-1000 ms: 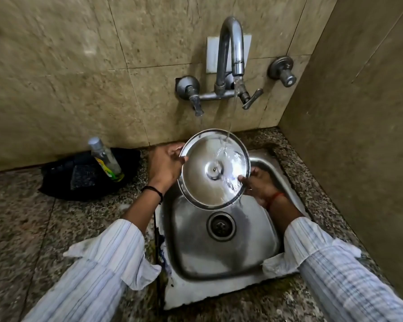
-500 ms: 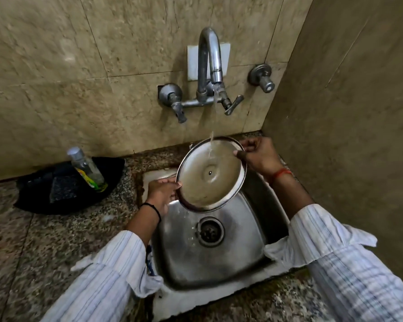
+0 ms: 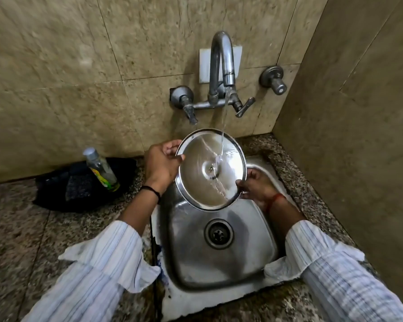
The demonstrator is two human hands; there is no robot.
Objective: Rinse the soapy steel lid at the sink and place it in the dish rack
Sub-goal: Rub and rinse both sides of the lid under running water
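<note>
A round steel lid (image 3: 196, 180) is held tilted above the back of the steel sink (image 3: 221, 268), its hollow underside facing me. Water runs from the curved tap (image 3: 221, 56) onto the lid near its centre and streams off toward the lower right. My left hand (image 3: 161, 163) grips the lid's upper left rim. At the lower right rim my right hand (image 3: 256, 184) holds the lid, fingers partly behind it. No dish rack is in view.
A clear bottle (image 3: 101, 169) with a yellow-green label stands on a black tray (image 3: 79, 187) holding a scrub pad, left of the sink on the speckled granite counter (image 3: 21, 231). Tiled walls close the back and right. A second valve (image 3: 273, 80) sticks out by the corner.
The lid has been turned under the stream: my left hand went from its lower left rim to the upper left, my right hand from the upper right to the lower right.
</note>
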